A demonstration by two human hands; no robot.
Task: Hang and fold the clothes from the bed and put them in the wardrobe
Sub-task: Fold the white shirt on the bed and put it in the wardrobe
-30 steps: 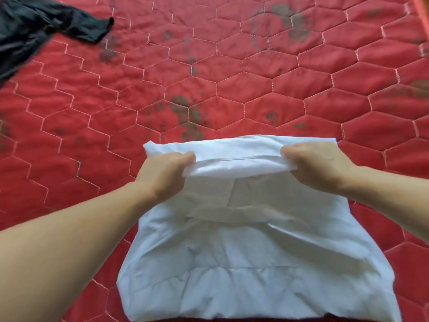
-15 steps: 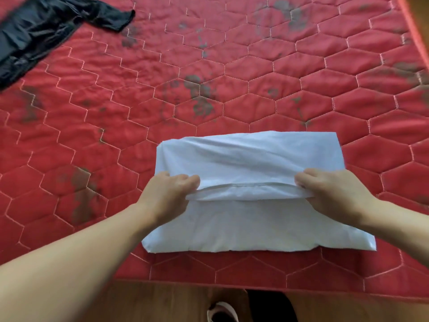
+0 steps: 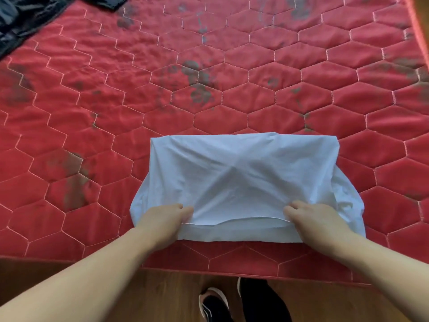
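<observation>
A white garment (image 3: 239,177) lies folded into a rough rectangle near the front edge of the bed. Its upper layer has a hem that runs between my hands, close to the garment's near edge. My left hand (image 3: 162,221) pinches that hem at the left end. My right hand (image 3: 318,220) pinches it at the right end. Both hands rest low on the fabric. A black garment (image 3: 27,17) lies crumpled at the bed's far left corner, partly cut off by the frame.
The bed carries a red quilted cover (image 3: 232,89) with hexagon stitching and dark flower prints. Its front edge (image 3: 255,274) meets a brown wooden floor (image 3: 162,296). My feet in dark shoes (image 3: 212,305) stand just below the edge.
My hands have drawn the garment's top fold toward me, from its far edge down to its near edge. The garment now lies shorter and flatter. The view has tilted down.
</observation>
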